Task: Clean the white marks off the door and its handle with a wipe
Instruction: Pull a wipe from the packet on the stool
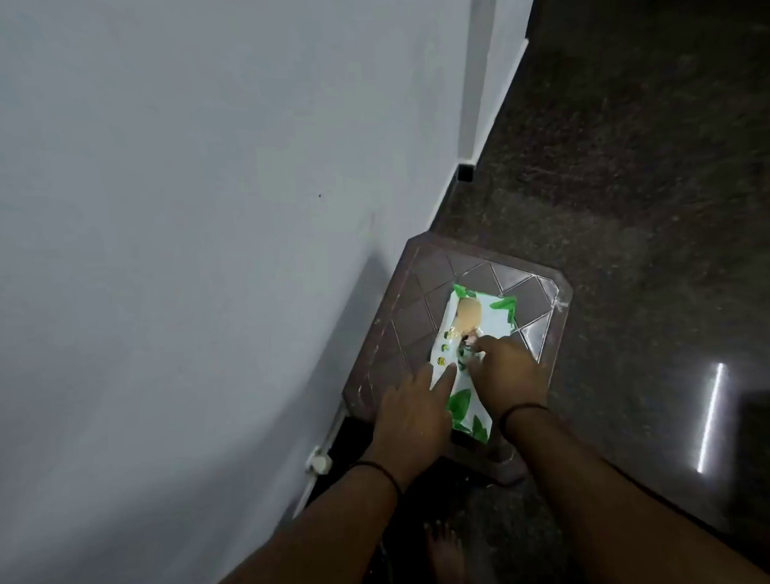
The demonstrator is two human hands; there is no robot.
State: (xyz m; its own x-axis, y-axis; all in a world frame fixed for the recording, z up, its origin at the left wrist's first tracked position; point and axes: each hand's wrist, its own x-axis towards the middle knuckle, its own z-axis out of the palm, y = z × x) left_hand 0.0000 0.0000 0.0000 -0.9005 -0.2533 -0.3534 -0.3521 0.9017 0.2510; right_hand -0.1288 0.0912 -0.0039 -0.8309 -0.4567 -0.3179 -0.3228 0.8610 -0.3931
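A white and green pack of wipes [486, 318] lies flat on a dark brown plastic stool [422, 281]. My left hand [413, 416] rests on the near left side of the pack, its fingers straight and pressing it down. My right hand [508, 374] is over the middle of the pack, its fingertips pinching at the flap near the opening. No wipe shows outside the pack. The door and its handle are out of view.
A pale wall [172, 212] runs along the left, close to the stool. Dark polished floor [635, 192] spreads to the right with a bright light reflection [711, 419]. A white fitting [318, 462] sits at the wall's base. My bare foot [448, 558] stands below the stool.
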